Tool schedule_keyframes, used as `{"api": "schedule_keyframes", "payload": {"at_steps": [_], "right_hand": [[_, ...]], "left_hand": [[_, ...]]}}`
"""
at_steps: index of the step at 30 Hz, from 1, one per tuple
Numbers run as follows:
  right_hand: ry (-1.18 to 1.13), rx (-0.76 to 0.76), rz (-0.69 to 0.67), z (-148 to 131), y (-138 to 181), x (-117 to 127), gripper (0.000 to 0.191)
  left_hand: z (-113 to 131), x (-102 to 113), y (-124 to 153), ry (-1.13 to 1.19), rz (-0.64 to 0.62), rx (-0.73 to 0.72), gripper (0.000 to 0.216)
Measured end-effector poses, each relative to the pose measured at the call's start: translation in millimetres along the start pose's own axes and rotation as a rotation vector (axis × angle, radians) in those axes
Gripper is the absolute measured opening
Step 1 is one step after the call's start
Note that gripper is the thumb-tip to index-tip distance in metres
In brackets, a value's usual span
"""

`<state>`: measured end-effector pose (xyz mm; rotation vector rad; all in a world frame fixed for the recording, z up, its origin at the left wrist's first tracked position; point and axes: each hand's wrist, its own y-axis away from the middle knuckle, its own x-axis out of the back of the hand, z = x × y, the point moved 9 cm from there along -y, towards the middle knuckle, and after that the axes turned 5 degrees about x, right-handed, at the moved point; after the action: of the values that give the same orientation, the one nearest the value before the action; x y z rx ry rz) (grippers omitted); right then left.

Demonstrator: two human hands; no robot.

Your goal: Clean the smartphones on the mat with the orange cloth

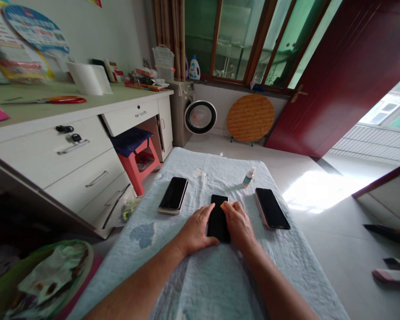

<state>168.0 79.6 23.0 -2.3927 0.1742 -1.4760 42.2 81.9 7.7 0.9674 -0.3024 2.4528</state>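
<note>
A black smartphone [219, 220] lies screen up on the cloth-covered table in front of me. My left hand [197, 226] grips it from the left, fingers along the upper left edge and thumb at the lower end. An orange cloth [224, 206] is pinched in my right hand [239, 224], which presses it on the phone's right edge near the top. Most of the cloth is hidden by the fingers. To the left, another phone [175, 194] rests on a pale box or stack. A third phone [272, 209] sits similarly raised on the right. Behind it stands a small spray bottle [248, 177].
A light blue quilted cloth [200, 284] covers the table. On the left are a desk with drawers [83, 155], a pink stool [142, 162] and a waste basket [90, 266]. Beyond stand a washing machine with its door [211, 116] open and a round wooden tabletop [250, 116].
</note>
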Motion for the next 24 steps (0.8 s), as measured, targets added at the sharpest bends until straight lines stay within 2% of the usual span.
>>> {"api": "schedule_keyframes", "payload": {"at_steps": [4, 11, 15, 17, 24], "right_hand": [[-0.074, 0.046, -0.023, -7, -1, 4, 0.025], [-0.191, 0.328, -0.257, -47, 10, 4, 0.025], [-0.207, 0.393, -0.315, -54, 14, 1, 0.023], [-0.205, 0.361, -0.29, -47, 10, 0, 0.023], [-0.122, 0.147, -0.039, 6, -14, 6, 0.023]], "left_hand": [[-1, 0, 0, 0.009, -0.005, -0.009, 0.105], [-1, 0, 2, 0.044, 0.011, -0.041, 0.106], [0, 1, 2, 0.057, 0.012, -0.043, 0.103], [0, 0, 2, 0.048, 0.006, -0.038, 0.104], [0, 0, 0, 0.025, 0.029, -0.03, 0.103]]}}
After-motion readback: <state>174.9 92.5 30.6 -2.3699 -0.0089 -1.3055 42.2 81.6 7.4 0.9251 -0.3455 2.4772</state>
